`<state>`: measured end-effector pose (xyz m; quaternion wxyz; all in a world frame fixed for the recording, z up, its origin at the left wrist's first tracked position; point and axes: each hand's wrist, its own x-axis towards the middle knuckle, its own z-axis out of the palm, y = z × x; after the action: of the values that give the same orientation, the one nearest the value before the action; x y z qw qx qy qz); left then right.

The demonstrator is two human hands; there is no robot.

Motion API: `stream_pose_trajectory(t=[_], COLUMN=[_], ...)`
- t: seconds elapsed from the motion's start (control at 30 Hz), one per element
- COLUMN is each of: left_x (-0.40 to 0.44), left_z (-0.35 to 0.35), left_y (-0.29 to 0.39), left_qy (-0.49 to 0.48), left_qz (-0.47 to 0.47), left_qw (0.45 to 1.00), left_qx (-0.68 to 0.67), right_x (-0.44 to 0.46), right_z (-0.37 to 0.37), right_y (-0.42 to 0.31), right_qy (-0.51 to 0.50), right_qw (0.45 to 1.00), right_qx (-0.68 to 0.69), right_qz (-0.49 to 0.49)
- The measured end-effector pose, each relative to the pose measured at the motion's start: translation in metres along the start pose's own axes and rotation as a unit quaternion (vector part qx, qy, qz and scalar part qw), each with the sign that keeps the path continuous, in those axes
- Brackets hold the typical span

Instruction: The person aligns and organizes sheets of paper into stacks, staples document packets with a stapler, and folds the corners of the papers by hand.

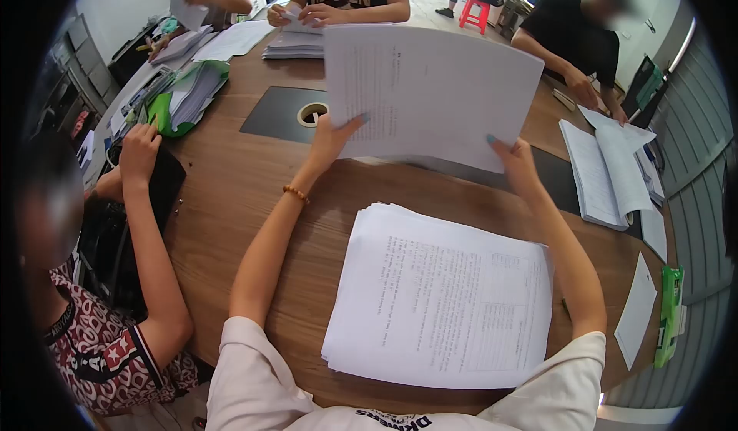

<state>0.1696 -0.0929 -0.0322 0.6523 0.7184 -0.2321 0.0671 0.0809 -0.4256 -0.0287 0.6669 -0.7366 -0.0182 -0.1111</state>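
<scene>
My left hand pinches the lower left edge of a wide printed paper sheaf, thumb on the near face. At its lower right corner my right hand grips the same sheaf, thumb in front. Held up and tilted above the table, the sheaf shows faint print on its left part; how many sheets it has I cannot tell. Below, between my forearms, a thick stack of printed paper lies on the table, its edges slightly uneven. My fingers behind the sheaf are hidden.
Around the wooden table several people handle papers. A round ring sits on a dark panel. Left stands a green bag with papers; right lie a paper pile, a loose sheet and a green packet.
</scene>
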Motion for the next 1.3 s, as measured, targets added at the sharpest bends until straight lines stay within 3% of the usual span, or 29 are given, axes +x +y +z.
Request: stream_pose_trajectory(t=[0.03,0.1,0.13,0.27,0.47,0.57,0.7,0.77,0.83,0.87,0.9,0.93,0.97,1.03,1.17,1.3], left_x=[0.000,0.002,0.005,-0.002,-0.004,-0.003,-0.006,-0.005,-0.005,-0.006,-0.007,-0.008,-0.008,-0.007,-0.004,-0.004], left_z=[0.003,0.011,0.013,0.017,0.029,0.032,0.018,0.022,0.022,0.020,0.020,0.019,0.018,0.017,0.015,0.017], left_y=[0.006,0.018,0.018,0.028,-0.026,-0.030,-0.021,-0.023,-0.023,-0.021,-0.018,-0.016,-0.012,-0.006,-0.017,-0.015], left_qy=[0.005,0.019,-0.014,-0.140,-0.167,-0.157,-0.178,-0.233,-0.227,-0.228,-0.222,-0.223,-0.238,-0.244,-0.245,-0.259], left_qz=[0.000,-0.090,-0.078,-0.205,-0.141,-0.150,-0.133,-0.048,-0.074,-0.066,-0.074,-0.068,-0.074,-0.068,-0.144,-0.117], left_qw=[1.000,0.988,0.980,0.954,0.972,0.963,0.958,0.965,0.959,0.965,0.969,0.971,0.967,0.967,0.958,0.959], left_qx=[0.002,-0.123,-0.183,-0.166,-0.091,-0.163,-0.181,-0.109,-0.154,-0.113,-0.074,-0.049,-0.051,-0.024,-0.042,0.008], right_x=[-0.001,-0.001,-0.002,0.003,0.005,0.015,0.022,0.018,0.021,0.022,0.013,0.011,0.007,0.008,0.001,-0.003], right_z=[-0.006,-0.017,-0.024,-0.055,-0.094,-0.109,-0.095,-0.101,-0.116,-0.131,-0.120,-0.114,-0.106,-0.108,-0.092,-0.081], right_y=[-0.013,-0.033,-0.037,-0.034,0.005,0.030,0.029,0.030,0.039,0.050,0.036,0.025,0.016,0.018,0.005,-0.003], right_qy=[-0.004,-0.014,0.016,0.037,0.001,-0.046,-0.047,-0.037,-0.018,-0.048,0.028,-0.014,0.012,0.020,0.038,0.041], right_qw=[1.000,1.000,0.999,0.997,0.992,0.995,0.994,0.994,0.994,0.992,0.994,0.992,0.987,0.985,0.983,0.972], right_qx=[-0.003,-0.006,-0.030,-0.071,-0.113,0.000,0.025,0.015,0.016,-0.106,-0.010,-0.034,-0.078,-0.069,-0.043,-0.062], right_qz=[0.007,0.009,0.020,0.023,0.058,0.085,0.100,0.100,0.109,0.053,0.107,0.121,0.137,0.156,0.172,0.225])
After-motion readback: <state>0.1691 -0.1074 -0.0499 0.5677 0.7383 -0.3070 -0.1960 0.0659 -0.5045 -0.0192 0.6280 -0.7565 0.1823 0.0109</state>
